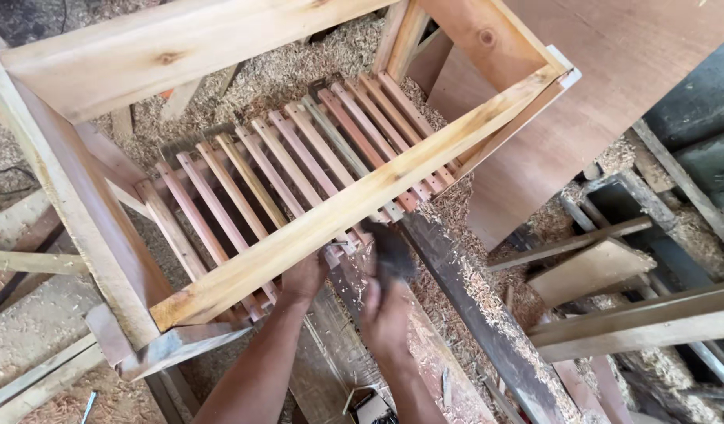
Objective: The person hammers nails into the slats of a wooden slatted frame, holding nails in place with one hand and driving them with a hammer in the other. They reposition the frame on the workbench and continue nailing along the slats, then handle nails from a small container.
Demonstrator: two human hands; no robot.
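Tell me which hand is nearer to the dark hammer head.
Right. The right hand is directly below the blurred dark hammer head and seems to hold its handle. The left hand is off to its left, up against the wooden frame rail.

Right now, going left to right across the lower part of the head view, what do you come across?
Sawdust-covered floor → wooden frame's near corner post → left hand under the front rail → right hand, blurred, holding a dark tool → dark plank strewn with shavings → loose wooden offcuts.
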